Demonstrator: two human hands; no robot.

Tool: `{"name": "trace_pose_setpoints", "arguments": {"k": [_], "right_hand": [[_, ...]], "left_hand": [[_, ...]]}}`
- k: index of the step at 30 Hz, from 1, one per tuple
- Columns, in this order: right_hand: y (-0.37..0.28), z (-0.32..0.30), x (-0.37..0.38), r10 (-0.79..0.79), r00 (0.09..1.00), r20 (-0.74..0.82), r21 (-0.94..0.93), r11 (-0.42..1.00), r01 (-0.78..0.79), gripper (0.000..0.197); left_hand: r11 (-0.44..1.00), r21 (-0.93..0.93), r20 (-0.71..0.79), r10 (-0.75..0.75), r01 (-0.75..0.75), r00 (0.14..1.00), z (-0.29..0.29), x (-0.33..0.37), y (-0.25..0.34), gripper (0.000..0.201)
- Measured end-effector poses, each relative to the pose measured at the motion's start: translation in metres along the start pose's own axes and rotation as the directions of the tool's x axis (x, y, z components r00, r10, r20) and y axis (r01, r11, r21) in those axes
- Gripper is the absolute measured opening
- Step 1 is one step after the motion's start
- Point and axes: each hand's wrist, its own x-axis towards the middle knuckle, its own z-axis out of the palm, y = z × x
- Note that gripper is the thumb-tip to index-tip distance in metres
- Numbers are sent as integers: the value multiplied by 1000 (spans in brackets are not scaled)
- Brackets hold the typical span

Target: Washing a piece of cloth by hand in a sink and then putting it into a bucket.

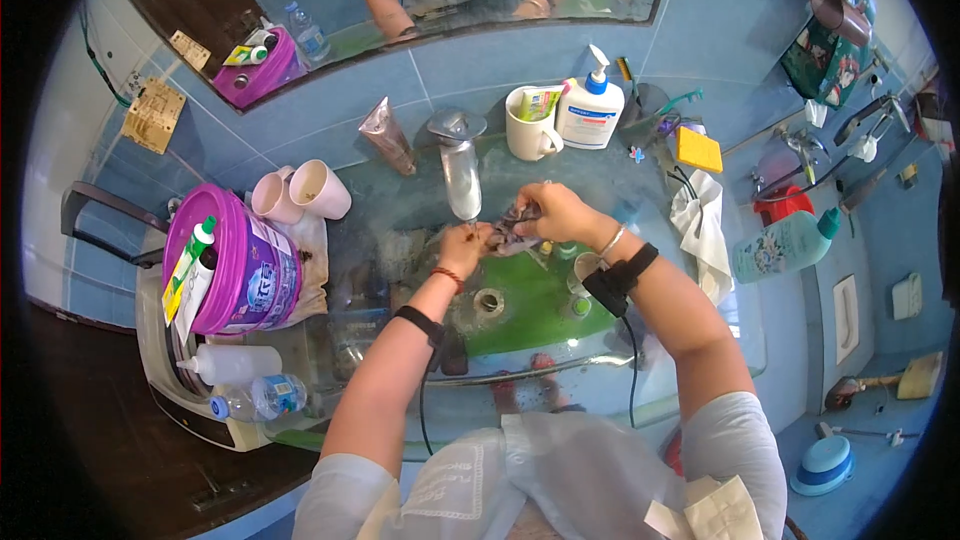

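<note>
Over the glass basin, just in front of the silver faucet (461, 175), my two hands work close together. My left hand (464, 248) is closed, its fingers gripping the near left edge of a crumpled, dark greyish cloth (510, 235). From above, my right hand (556, 212) pinches the same cloth. Folds and fingers hide much of it, and its exact kind cannot be made out. The drain fitting (488, 303) shows below my hands, beside a green area seen through the glass.
Left of the basin stand a purple bucket (245, 275) with tubes on its lid, pink cups (320, 190) and bottles (235, 364). Behind are a brown tube (388, 140), a white mug (533, 130) and a pump bottle (590, 115). A yellow sponge (698, 150) and white cloth (700, 230) lie right.
</note>
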Motion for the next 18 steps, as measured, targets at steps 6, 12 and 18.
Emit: {"name": "trace_pose_setpoints", "arguments": {"k": [6, 12, 18], "right_hand": [[17, 25, -8, 193, 976, 100, 234, 949, -211, 21], [6, 97, 21, -100, 994, -31, 624, 775, 98, 63], [-21, 114, 40, 206, 978, -6, 518, 837, -174, 26]], "left_hand": [[828, -553, -147, -211, 97, 966, 36, 9, 8, 18], [977, -206, -18, 49, -51, 999, -3, -17, 63, 28], [949, -312, -53, 34, -49, 998, -54, -39, 56, 38]]}}
